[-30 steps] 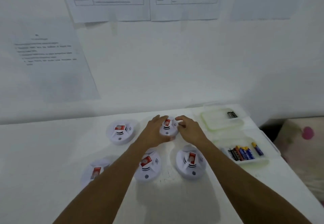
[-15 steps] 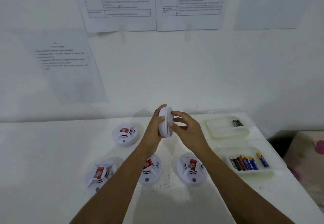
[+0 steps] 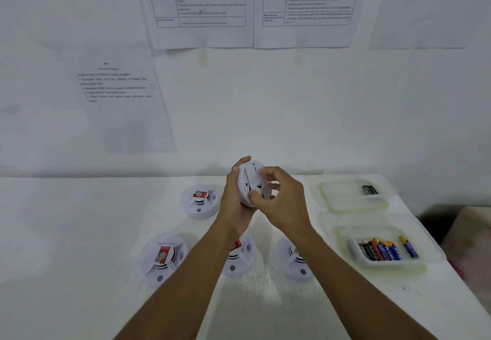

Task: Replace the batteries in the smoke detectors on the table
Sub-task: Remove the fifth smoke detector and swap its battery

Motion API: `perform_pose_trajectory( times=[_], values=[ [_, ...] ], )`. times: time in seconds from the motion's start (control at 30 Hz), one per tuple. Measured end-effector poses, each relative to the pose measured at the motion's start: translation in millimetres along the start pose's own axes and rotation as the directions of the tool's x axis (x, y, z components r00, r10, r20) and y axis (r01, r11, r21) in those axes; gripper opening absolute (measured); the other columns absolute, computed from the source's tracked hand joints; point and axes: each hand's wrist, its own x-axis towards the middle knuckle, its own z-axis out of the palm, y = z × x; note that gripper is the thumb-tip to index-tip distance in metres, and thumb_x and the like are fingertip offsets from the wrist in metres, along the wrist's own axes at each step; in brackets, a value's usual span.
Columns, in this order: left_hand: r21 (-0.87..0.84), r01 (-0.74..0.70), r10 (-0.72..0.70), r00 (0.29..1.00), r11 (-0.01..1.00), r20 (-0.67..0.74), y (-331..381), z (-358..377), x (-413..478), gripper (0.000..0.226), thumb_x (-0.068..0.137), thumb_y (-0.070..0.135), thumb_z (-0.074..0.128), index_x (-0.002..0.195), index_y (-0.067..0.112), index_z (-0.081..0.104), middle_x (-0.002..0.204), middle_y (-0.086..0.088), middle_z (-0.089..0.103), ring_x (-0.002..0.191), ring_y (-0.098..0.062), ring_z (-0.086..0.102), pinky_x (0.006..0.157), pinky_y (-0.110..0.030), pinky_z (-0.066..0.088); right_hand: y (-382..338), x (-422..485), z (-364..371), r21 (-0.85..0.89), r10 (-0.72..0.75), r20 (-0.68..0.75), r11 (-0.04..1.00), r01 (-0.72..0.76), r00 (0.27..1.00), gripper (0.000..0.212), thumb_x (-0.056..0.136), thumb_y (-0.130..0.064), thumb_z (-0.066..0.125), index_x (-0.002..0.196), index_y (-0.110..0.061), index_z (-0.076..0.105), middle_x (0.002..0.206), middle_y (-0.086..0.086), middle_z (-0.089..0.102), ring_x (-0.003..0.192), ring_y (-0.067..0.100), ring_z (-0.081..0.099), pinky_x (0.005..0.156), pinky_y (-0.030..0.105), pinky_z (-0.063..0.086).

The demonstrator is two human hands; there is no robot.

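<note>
I hold a white round smoke detector [image 3: 251,180] up on edge above the white table [image 3: 66,233], its back plate turned to me. My left hand [image 3: 235,201] grips its left rim from behind and below. My right hand [image 3: 281,201] has its fingers on the back plate. Several more white detectors with red stickers lie face up: one at the back left [image 3: 200,201], one at the front left [image 3: 163,258], and two [image 3: 239,257] [image 3: 295,260] partly hidden under my forearms.
A clear tray [image 3: 385,265] at the right holds several blue, black and red batteries [image 3: 382,249]. Behind it a second clear tray [image 3: 345,196] holds dark batteries [image 3: 369,189]. Printed sheets hang on the wall. The table's right edge runs past the trays.
Both hands lifted the back-middle detector off the table and turned it on edge, back plate toward me. My right fingers shifted onto the back plate. The camera tilted up.
</note>
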Motion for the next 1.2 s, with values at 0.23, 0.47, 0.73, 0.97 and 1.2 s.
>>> perform_pose_trajectory(
  times=[0.23, 0.47, 0.73, 0.97, 1.2],
  values=[
    [-0.113, 0.053, -0.059, 0.997, 0.992, -0.053, 14, -29, 5, 0.040, 0.095, 0.040, 0.048, 0.131, 0.026, 0.057, 0.134, -0.010, 0.060, 0.119, -0.033, 0.056, 0.093, -0.055, 0.049, 22, 28, -30, -0.082, -0.069, -0.120, 0.995, 0.059, 0.990, 0.017, 0.084, -0.003, 0.064, 0.085, -0.016, 0.074, 0.070, -0.011, 0.070, 0.064, -0.004, 0.063, 0.063, 0.011, 0.047],
    [-0.200, 0.049, -0.058, 0.998, 0.979, -0.040, 22, -45, 0, 0.046, 0.099, 0.045, 0.036, 0.141, 0.029, 0.049, 0.134, -0.006, 0.060, 0.124, -0.036, 0.053, 0.089, -0.058, 0.048, 90, 59, -32, -0.446, 0.141, 0.194, 0.894, -0.041, 0.971, 0.025, 0.090, 0.000, 0.055, 0.095, -0.011, 0.078, 0.098, 0.002, 0.076, 0.090, 0.017, 0.070, 0.074, 0.017, 0.046],
    [-0.213, 0.092, -0.099, 0.995, 0.973, -0.020, 14, -44, 0, 0.050, 0.098, 0.048, 0.036, 0.142, 0.029, 0.048, 0.140, -0.008, 0.056, 0.127, -0.038, 0.051, 0.085, -0.057, 0.052, 108, 54, -17, -0.470, 0.173, 0.142, 0.878, -0.088, 0.975, 0.026, 0.093, -0.002, 0.054, 0.106, -0.012, 0.075, 0.113, 0.004, 0.072, 0.104, 0.020, 0.065, 0.087, 0.020, 0.042],
    [-0.249, 0.078, -0.093, 0.994, 0.965, -0.050, 8, -37, -2, 0.048, 0.097, 0.047, 0.041, 0.137, 0.023, 0.053, 0.138, -0.012, 0.056, 0.125, -0.037, 0.051, 0.096, -0.060, 0.046, 34, 18, -7, -0.060, -0.024, 0.023, 0.998, 0.026, 0.999, 0.022, 0.087, -0.015, 0.069, 0.105, -0.027, 0.068, 0.108, -0.013, 0.066, 0.095, 0.005, 0.060, 0.073, 0.022, 0.051],
    [-0.207, -0.004, 0.003, 1.000, 0.978, -0.006, 9, -16, -17, 0.037, 0.100, 0.033, 0.041, 0.132, 0.021, 0.055, 0.116, -0.012, 0.064, 0.099, -0.028, 0.063, 0.080, -0.040, 0.057, -2, -8, 23, -0.057, -0.055, 0.031, 0.997, 0.056, 0.998, 0.040, 0.075, -0.021, 0.076, 0.112, -0.025, 0.061, 0.114, -0.009, 0.059, 0.107, 0.009, 0.057, 0.085, 0.027, 0.054]
  ],
)
